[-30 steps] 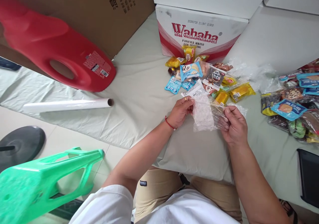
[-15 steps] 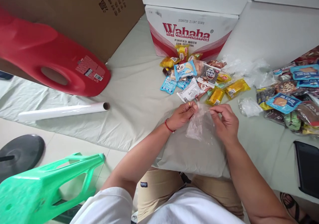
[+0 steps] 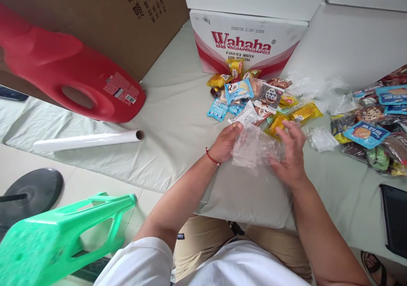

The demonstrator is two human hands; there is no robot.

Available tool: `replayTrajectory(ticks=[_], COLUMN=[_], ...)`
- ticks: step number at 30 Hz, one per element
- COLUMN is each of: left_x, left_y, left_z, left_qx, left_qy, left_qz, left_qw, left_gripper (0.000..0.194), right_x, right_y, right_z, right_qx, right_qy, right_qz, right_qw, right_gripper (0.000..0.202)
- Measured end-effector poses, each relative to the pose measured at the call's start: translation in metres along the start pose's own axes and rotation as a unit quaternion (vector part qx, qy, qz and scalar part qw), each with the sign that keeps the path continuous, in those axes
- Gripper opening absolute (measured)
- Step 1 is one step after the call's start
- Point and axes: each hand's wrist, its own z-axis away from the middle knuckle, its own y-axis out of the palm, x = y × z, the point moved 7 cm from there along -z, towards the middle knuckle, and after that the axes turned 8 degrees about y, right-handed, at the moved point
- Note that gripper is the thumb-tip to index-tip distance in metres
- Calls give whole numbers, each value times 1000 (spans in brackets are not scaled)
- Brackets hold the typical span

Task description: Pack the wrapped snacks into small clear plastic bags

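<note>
A clear, crumpled plastic bag [image 3: 249,148] hangs from my left hand [image 3: 226,142], whose thumb and fingers pinch its upper left edge. My right hand [image 3: 291,154] is at the bag's right side with its fingers apart and a little blurred; the bag's right edge lies near its thumb. Just beyond both hands is a pile of wrapped snacks, with a blue packet [image 3: 238,91], a white packet [image 3: 246,113] and yellow packets [image 3: 303,113] in it.
A Wahaha carton [image 3: 248,44] stands behind the pile. More snacks [image 3: 365,133] and clear plastic [image 3: 322,139] lie right, beside a black device [image 3: 394,218]. Left are a red jug [image 3: 95,82], a white roll [image 3: 89,141] and a green stool [image 3: 63,235].
My right hand has opened from its pinch on the bag. The bag has spread out and hangs from my left hand, which has moved slightly left.
</note>
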Motion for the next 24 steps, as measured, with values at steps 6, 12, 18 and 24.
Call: replayTrajectory(ticks=[6,12,18,24], left_x=[-3,-14,-12,-24], left_y=[3,6,11,-11], left_z=[-2,4,9,7], left_qx=[32,37,60,-48], left_qy=[41,106,164,167], left_qz=[-62,-208,-364,-383], left_qw=[997,972,915,907], left_gripper=[57,52,37,36], right_x=[18,10,8,-18], right_y=[4,-4,8,-4], right_z=[6,8,9,6], right_qx=[20,-53,-12,-88], right_qy=[-70,-34,-13,110], right_qz=[-5,43,37,26], right_qw=[997,997,999,990], right_gripper=[31,31,44,30])
